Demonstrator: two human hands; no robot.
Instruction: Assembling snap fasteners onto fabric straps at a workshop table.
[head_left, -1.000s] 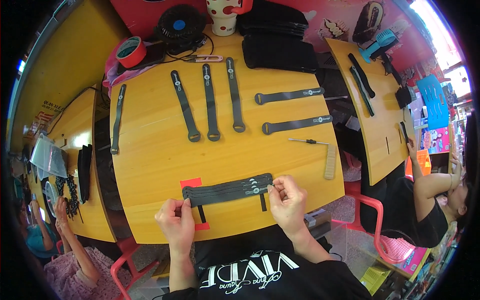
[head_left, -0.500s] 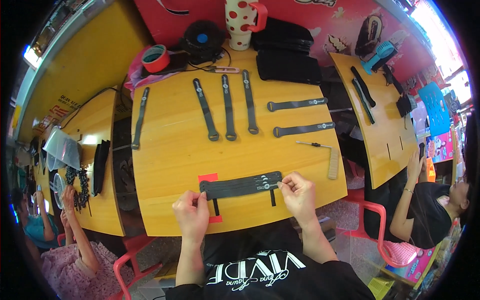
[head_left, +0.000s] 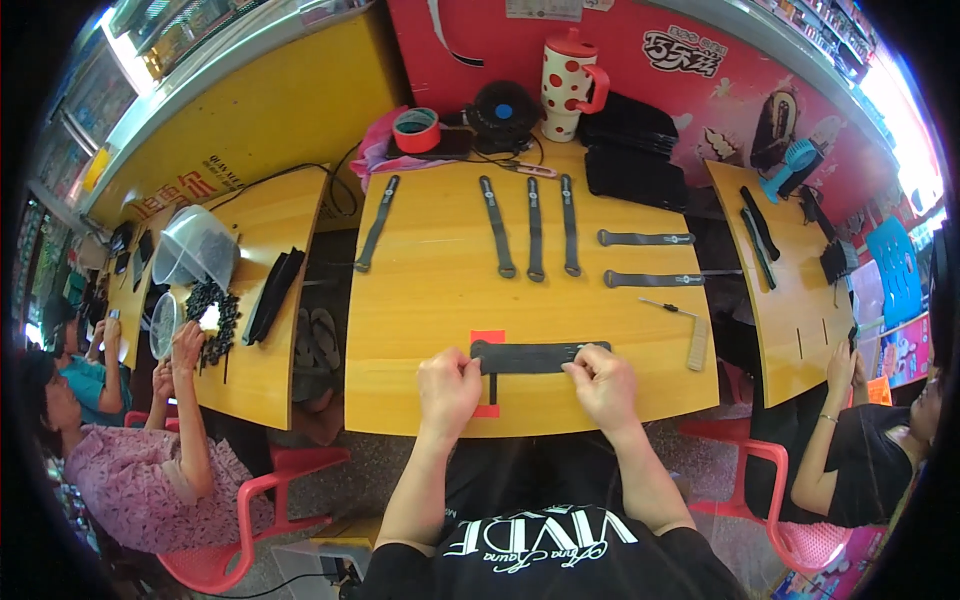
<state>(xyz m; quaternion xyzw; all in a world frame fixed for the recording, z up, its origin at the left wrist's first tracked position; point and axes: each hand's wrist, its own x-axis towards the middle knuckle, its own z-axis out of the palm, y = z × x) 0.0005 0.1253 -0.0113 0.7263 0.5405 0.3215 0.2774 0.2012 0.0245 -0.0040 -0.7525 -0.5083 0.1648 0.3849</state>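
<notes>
Between my hands a flat stack of dark grey cable straps (head_left: 525, 358) lies sideways near the table's front edge. My left hand (head_left: 449, 391) pinches its left end with thumb and fingers. At the other end, my right hand (head_left: 603, 388) grips the stack near the pale print. Red tape (head_left: 488, 337) on the tabletop shows behind the left end, and a thin black strip (head_left: 493, 389) runs out below it. Farther off lie single straps, among them one upright strap (head_left: 534, 230) with its slotted end toward me and one sideways strap (head_left: 655, 280).
A beige-handled hook tool (head_left: 697, 342) lies on the right of the wooden table (head_left: 420, 330). Along the back stand a tape roll (head_left: 416, 131), a black fan (head_left: 503, 115), a dotted tumbler (head_left: 566, 85) and black stacks (head_left: 637, 178). People sit at tables on both sides.
The view has swung left, so the table sits farther right in the picture. The strap stack, fanned out before, now looks narrower and more even. Both hands still hold its ends.
</notes>
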